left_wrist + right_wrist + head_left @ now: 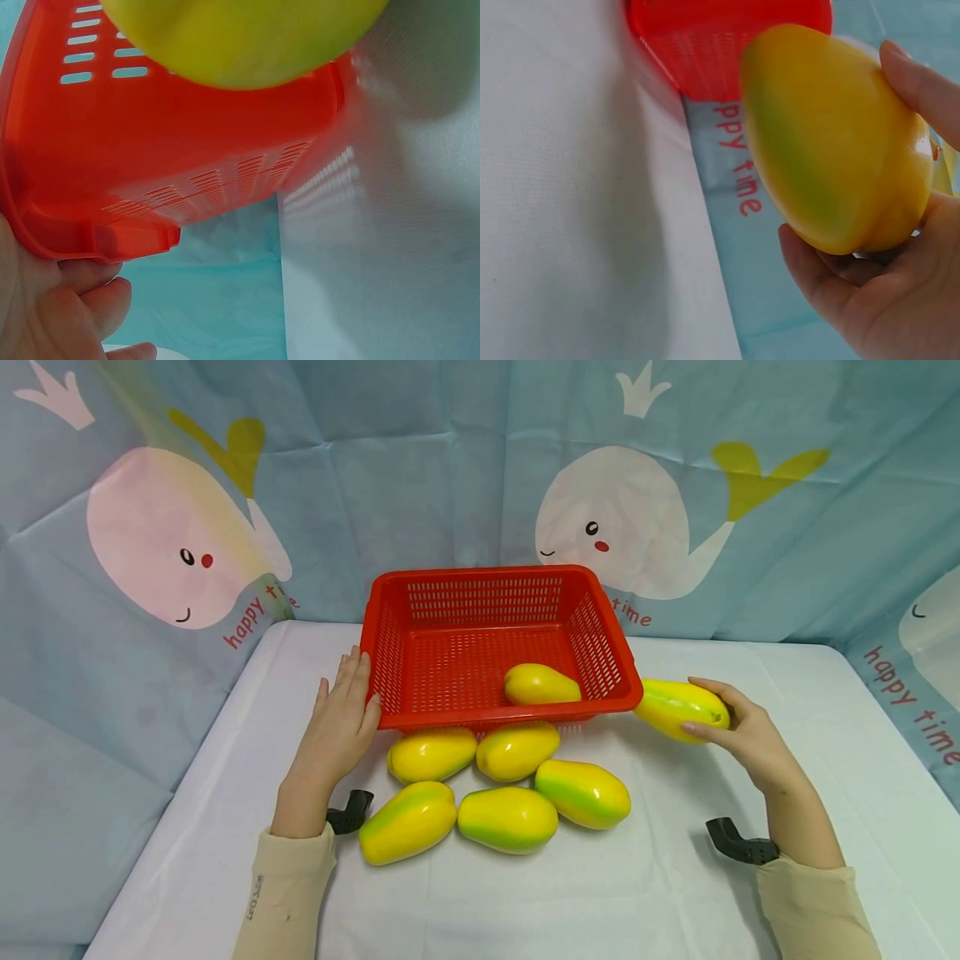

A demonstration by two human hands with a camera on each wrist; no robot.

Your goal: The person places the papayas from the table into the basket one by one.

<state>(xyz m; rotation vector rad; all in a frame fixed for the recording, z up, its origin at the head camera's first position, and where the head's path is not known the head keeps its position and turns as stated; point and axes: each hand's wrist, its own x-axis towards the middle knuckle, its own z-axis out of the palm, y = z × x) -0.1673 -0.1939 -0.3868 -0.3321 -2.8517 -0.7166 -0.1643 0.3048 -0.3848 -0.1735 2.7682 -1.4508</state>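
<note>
My right hand (750,727) holds a glossy yellow-green papaya (678,708), with the thumb on one side and the fingers on the other. This papaya (832,142) is raised over the white table, beside the right end of the red basket (495,717). Inside the basket, one papaya (540,685) lies near the front right corner. My left hand (337,718) touches the basket's left side at the rim, fingers stretched along it in the head view. In the left wrist view, the fingers (101,304) lie at the underside of the basket's rim (131,240).
Several papayas lie in front of the basket in two loose rows, among them a papaya (408,822) near my left wrist and a papaya (583,793) at the right. A blue curtain (450,485) with whale prints hangs behind the white table (570,902).
</note>
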